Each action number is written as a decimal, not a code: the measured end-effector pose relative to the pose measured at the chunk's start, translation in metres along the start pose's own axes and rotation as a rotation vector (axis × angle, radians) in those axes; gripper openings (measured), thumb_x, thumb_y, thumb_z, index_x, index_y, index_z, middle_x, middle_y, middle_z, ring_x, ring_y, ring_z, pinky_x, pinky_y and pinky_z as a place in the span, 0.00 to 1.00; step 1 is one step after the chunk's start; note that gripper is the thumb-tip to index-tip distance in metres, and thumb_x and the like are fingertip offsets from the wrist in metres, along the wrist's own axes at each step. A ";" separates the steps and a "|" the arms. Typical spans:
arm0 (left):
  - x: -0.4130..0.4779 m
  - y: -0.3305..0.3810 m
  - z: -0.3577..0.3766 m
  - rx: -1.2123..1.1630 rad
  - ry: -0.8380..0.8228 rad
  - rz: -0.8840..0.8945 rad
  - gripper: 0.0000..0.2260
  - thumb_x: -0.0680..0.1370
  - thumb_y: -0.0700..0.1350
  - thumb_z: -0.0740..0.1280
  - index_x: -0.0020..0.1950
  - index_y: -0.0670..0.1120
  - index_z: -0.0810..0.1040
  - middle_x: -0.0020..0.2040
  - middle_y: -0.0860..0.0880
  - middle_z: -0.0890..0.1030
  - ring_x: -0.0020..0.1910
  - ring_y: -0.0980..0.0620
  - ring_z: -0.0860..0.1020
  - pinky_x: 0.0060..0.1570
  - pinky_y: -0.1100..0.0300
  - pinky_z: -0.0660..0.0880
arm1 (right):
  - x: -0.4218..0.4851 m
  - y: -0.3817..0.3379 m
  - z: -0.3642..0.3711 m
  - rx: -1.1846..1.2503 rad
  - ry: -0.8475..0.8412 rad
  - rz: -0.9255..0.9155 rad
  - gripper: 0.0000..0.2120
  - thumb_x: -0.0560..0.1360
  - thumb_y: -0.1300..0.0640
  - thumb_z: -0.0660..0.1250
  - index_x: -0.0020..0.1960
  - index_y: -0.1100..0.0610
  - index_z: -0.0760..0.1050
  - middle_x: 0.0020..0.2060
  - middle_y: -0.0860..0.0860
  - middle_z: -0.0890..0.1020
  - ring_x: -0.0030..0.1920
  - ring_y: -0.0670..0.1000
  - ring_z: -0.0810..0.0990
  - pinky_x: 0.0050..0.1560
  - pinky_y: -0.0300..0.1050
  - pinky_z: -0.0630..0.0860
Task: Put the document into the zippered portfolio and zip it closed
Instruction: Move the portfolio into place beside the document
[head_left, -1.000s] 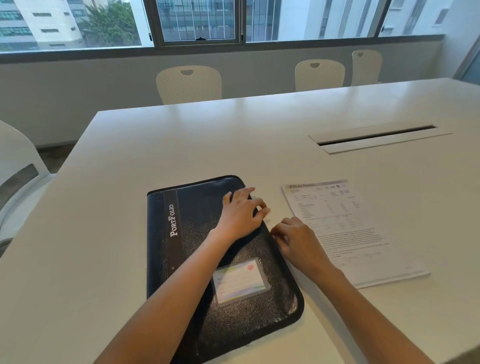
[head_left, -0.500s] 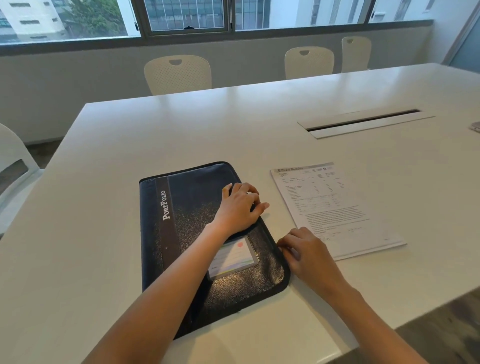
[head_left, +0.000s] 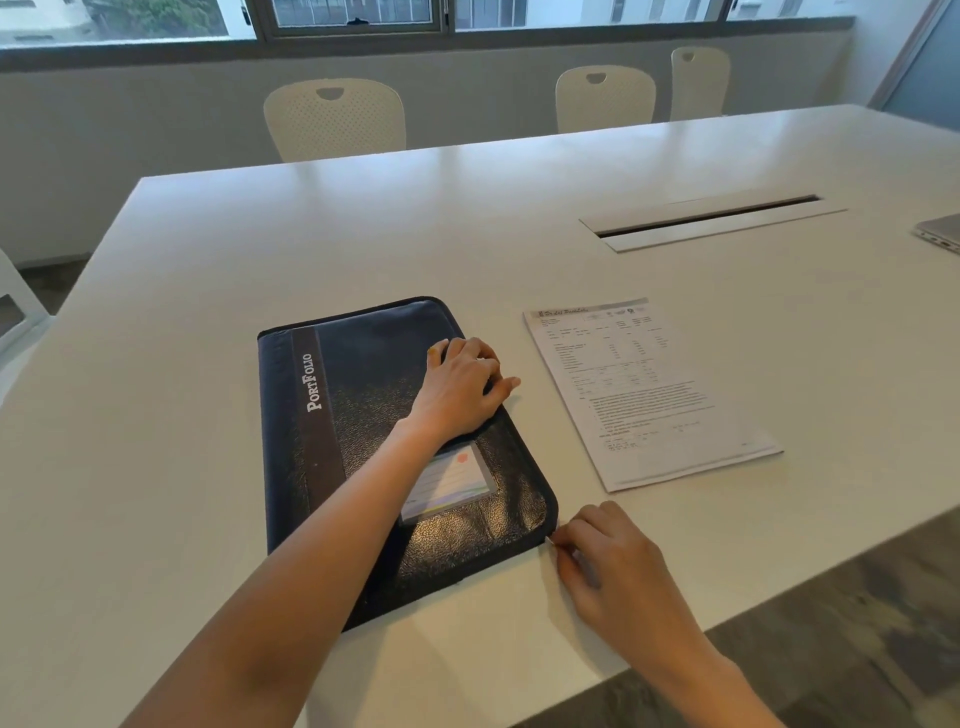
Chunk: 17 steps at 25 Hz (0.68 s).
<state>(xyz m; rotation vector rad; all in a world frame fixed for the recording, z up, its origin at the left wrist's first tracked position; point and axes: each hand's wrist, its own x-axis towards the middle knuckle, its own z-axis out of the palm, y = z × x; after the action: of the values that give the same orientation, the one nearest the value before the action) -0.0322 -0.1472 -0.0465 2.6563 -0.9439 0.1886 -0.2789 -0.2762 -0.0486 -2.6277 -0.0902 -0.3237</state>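
Observation:
A dark blue zippered portfolio (head_left: 363, 405) lies flat and closed on the white table (head_left: 208, 260), with "PortFolio" printed on a grey band. My left hand (head_left: 462, 387) presses palm-down on its right upper part, fingers curled over the right edge. My right hand (head_left: 610, 566) is at the portfolio's near right corner, thumb and fingers pinched together at the zipper track; the zipper pull itself is hidden by the fingers. The printed document (head_left: 644, 389) lies flat on the table to the right of the portfolio, apart from both hands.
A long cable slot (head_left: 711, 221) is set into the table behind the document. A laptop corner (head_left: 940, 234) shows at the far right. Cream chairs (head_left: 337, 119) stand along the far side. The table's near edge runs close to my right wrist.
My right hand has slid down the portfolio's right edge from its middle to the near right corner. The left hand stays pressed on the cover. The view has tilted downward.

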 end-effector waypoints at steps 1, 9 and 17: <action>-0.001 0.001 0.000 0.007 0.000 -0.001 0.20 0.79 0.61 0.58 0.49 0.47 0.81 0.59 0.49 0.76 0.63 0.48 0.69 0.70 0.45 0.55 | -0.002 -0.002 0.002 0.006 -0.009 -0.005 0.04 0.71 0.61 0.73 0.44 0.55 0.81 0.39 0.46 0.80 0.41 0.43 0.73 0.40 0.32 0.70; -0.067 0.029 -0.024 -0.068 -0.022 0.133 0.13 0.80 0.56 0.61 0.58 0.52 0.78 0.62 0.53 0.77 0.64 0.50 0.71 0.67 0.49 0.62 | 0.027 0.023 -0.011 0.142 0.090 -0.076 0.08 0.78 0.58 0.65 0.55 0.55 0.79 0.54 0.49 0.82 0.55 0.45 0.76 0.55 0.38 0.75; -0.168 0.065 -0.043 0.107 -0.001 0.242 0.14 0.78 0.59 0.60 0.62 0.60 0.76 0.67 0.48 0.74 0.62 0.46 0.74 0.61 0.46 0.70 | 0.051 0.034 0.002 0.259 -0.140 -0.251 0.17 0.80 0.60 0.62 0.68 0.52 0.75 0.70 0.48 0.74 0.73 0.44 0.67 0.71 0.47 0.69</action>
<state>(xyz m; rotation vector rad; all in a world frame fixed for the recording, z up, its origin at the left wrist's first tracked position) -0.2047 -0.0811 -0.0281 2.6301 -1.2885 0.3001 -0.2245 -0.3054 -0.0534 -2.3793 -0.4790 -0.1959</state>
